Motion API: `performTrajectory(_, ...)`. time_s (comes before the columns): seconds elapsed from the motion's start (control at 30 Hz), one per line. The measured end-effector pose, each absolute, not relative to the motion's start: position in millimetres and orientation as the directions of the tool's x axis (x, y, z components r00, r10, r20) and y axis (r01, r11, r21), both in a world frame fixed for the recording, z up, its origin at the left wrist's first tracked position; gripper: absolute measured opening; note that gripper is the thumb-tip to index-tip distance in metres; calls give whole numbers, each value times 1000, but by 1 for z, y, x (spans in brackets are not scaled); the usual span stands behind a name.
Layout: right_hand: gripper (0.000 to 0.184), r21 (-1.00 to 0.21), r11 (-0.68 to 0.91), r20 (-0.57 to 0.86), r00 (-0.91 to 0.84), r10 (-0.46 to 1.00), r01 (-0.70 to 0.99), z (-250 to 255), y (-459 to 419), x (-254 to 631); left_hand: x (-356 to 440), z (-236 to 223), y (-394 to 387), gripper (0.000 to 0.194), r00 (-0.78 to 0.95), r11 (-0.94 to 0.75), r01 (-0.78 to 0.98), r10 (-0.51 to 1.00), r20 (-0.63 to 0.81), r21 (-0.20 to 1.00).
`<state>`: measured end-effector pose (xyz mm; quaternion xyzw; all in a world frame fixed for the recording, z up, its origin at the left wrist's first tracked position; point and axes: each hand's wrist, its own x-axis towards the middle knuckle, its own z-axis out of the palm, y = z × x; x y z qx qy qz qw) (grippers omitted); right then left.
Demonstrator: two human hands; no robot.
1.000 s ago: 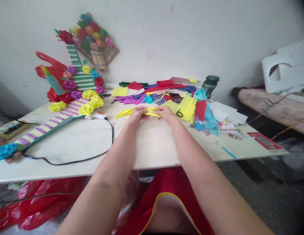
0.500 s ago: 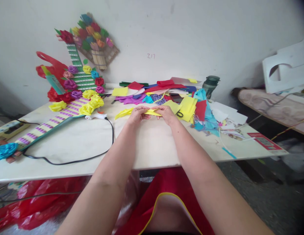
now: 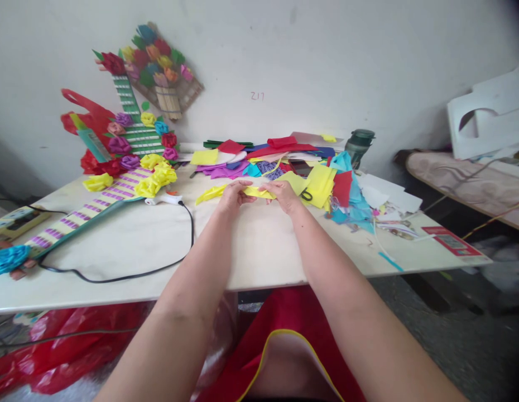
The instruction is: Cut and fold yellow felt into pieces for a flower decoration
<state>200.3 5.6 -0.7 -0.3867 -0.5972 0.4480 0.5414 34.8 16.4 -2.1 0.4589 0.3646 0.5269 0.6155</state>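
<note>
A strip of yellow crepe paper [image 3: 258, 192] is stretched between my two hands just above the white table. My left hand [image 3: 236, 195] pinches its left end, and my right hand [image 3: 283, 194] grips the right end with fingers closed. Left of my left hand lies another piece of yellow paper [image 3: 211, 194], crumpled and long. Beyond my right hand are yellow sheets [image 3: 320, 184], with the dark handle of scissors [image 3: 307, 195] showing by them. The fingertips are partly hidden by the strip.
A white glue gun [image 3: 164, 199] with a black cord [image 3: 129, 278] rests at the left. Behind it stands a decoration with paper flowers [image 3: 159, 177]. Coloured paper piles [image 3: 230, 167] line the back, near a dark green bottle [image 3: 360, 146]. Blue scraps [image 3: 355, 201] lie at right.
The strip between my hands has shifted slightly, with more yellow showing at the left fingertips. Both hands stay in nearly the same place.
</note>
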Motion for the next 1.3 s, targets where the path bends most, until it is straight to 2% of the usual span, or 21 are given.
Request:
performTrajectory(0.17, 30, -941, 330, 323, -92, 942, 75, -1, 7, 198, 33, -2, 20, 23, 152, 54, -356, 988, 1, 933)
performTrajectory(0.37, 24, -940, 337, 336, -31, 941, 49, -4, 12, 198, 33, -4, 22, 30, 145, 83, -355, 989, -33, 931)
performTrajectory(0.5, 20, -934, 348, 347, -19, 938, 80, -5, 12, 194, 34, -10, 21, 30, 231, 67, -307, 973, 7, 949)
performTrajectory(0.63, 21, -931, 346, 341, -63, 938, 113, -6, 9, 190, 32, -16, 23, 26, 243, 23, -302, 969, 53, 953)
performTrajectory(0.83, 37, -976, 219, 219, -67, 973, -13, -3, 6, 195, 31, -18, 27, 31, 225, -56, -238, 968, 111, 970)
performTrajectory(1.0, 35, -998, 61, 61, -84, 995, -4, 0, 4, 197, 30, -15, 24, 32, 243, -82, -192, 961, 129, 978)
performTrajectory(1.3, 26, -997, 57, 54, -67, 996, 43, 2, 0, 196, 29, -13, 22, 28, 197, -95, -145, 973, 122, 985)
